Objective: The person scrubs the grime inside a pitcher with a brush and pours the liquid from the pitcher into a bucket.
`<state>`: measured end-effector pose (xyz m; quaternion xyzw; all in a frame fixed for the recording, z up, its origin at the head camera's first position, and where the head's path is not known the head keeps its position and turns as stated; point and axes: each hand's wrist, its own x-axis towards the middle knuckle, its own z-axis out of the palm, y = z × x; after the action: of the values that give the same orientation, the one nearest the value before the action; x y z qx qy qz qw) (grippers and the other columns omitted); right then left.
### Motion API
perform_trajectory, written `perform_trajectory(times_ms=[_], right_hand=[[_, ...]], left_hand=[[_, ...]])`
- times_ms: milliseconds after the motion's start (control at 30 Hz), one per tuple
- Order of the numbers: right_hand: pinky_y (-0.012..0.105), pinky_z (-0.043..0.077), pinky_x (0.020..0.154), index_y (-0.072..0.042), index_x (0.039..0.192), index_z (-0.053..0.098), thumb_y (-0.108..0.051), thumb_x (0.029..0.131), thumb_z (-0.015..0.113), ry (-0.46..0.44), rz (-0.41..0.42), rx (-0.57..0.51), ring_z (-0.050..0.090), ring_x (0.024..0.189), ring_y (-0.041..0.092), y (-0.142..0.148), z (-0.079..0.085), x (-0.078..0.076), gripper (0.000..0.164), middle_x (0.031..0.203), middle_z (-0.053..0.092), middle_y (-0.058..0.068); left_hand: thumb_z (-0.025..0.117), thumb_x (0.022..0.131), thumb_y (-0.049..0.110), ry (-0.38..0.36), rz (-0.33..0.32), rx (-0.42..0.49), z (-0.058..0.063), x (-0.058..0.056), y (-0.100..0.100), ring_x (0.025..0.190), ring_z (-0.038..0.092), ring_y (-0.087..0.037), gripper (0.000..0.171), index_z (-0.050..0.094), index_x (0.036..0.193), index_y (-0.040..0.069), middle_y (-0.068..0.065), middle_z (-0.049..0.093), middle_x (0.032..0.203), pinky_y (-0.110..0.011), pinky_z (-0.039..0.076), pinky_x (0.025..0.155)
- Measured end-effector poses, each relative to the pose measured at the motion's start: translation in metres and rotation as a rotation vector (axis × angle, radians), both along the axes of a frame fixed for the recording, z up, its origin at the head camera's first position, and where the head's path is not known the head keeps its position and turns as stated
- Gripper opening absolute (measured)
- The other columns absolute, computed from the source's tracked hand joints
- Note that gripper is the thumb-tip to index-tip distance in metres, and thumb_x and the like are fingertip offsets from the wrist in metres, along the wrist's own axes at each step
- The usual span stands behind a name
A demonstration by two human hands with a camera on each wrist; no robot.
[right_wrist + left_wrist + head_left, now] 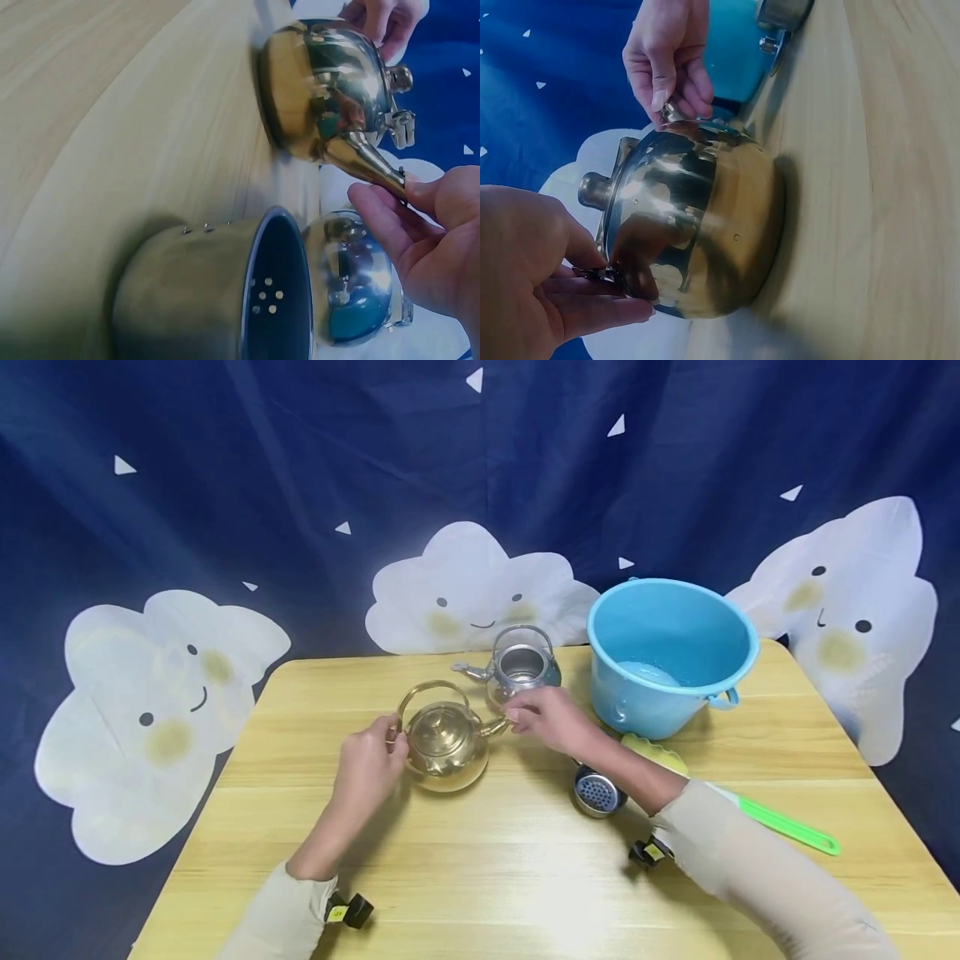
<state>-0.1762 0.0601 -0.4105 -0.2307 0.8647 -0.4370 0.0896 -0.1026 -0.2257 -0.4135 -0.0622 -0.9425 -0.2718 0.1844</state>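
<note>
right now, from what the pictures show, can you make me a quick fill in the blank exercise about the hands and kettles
The right hand pinches the tip of the gold kettle's ____.
The left hand is at one end of that kettle's ____.
The lidless kettle is coloured ____.
The bucket is light ____.

Missing words: spout; handle; silver; blue.

Head view is bright; glare whitens the worktop (420, 877) on the camera's side of the gold kettle (446, 764). Wrist views are dimmer and slightly soft, showing sharp highlights on the gold kettle and soft-edged shadow beside its base.
</note>
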Motion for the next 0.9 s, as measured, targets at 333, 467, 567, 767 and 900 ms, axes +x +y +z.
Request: perform_trajectory(times_ms=[333,467,567,767,900], right_hand=[[0.034,0.066,0.081,0.003,0.123,0.072,-0.009,0.100,0.065,-0.022,-0.024,-0.048,0.079,0.088,0.031,0.015,-0.003,0.005,0.026,0.119,0.075,0.023],[0.032,0.066,0.080,0.002,0.121,0.073,-0.008,0.100,0.065,-0.030,-0.025,-0.045,0.079,0.088,0.030,0.021,-0.005,0.008,0.025,0.119,0.075,0.023],[0.034,0.066,0.081,0.003,0.120,0.073,-0.008,0.100,0.065,-0.060,-0.029,-0.052,0.079,0.090,0.034,0.024,-0.005,0.010,0.024,0.119,0.074,0.024],[0.036,0.066,0.080,0.005,0.117,0.073,-0.008,0.101,0.064,-0.064,-0.045,-0.071,0.078,0.091,0.038,0.032,-0.006,0.012,0.023,0.114,0.075,0.026],[0.039,0.066,0.082,0.006,0.118,0.073,-0.008,0.101,0.064,-0.067,-0.046,-0.075,0.078,0.092,0.039,0.037,-0.006,0.013,0.024,0.116,0.075,0.026]], left_hand=[[0.067,0.089,-0.004,0.043,-0.031,-0.019,0.000,0.000,0.013,0.077,0.079,-0.034,0.031,0.067,0.118,-0.016,-0.030,0.076,0.097,-0.026,0.062,0.056],[0.068,0.089,-0.003,0.042,-0.042,-0.030,-0.002,0.002,0.016,0.073,0.079,-0.032,0.031,0.067,0.117,-0.015,-0.028,0.077,0.094,-0.018,0.057,0.049],[0.067,0.089,-0.002,0.046,-0.050,-0.037,-0.002,0.003,0.018,0.070,0.078,-0.031,0.030,0.068,0.116,-0.015,-0.028,0.077,0.094,-0.014,0.051,0.045],[0.067,0.089,-0.002,0.049,-0.073,-0.041,-0.001,0.001,0.023,0.071,0.079,-0.032,0.030,0.068,0.116,-0.014,-0.027,0.078,0.094,-0.014,0.050,0.044],[0.067,0.088,-0.001,0.033,-0.078,-0.058,0.000,-0.001,0.027,0.069,0.078,-0.030,0.031,0.068,0.117,-0.014,-0.027,0.078,0.095,-0.012,0.049,0.044]])
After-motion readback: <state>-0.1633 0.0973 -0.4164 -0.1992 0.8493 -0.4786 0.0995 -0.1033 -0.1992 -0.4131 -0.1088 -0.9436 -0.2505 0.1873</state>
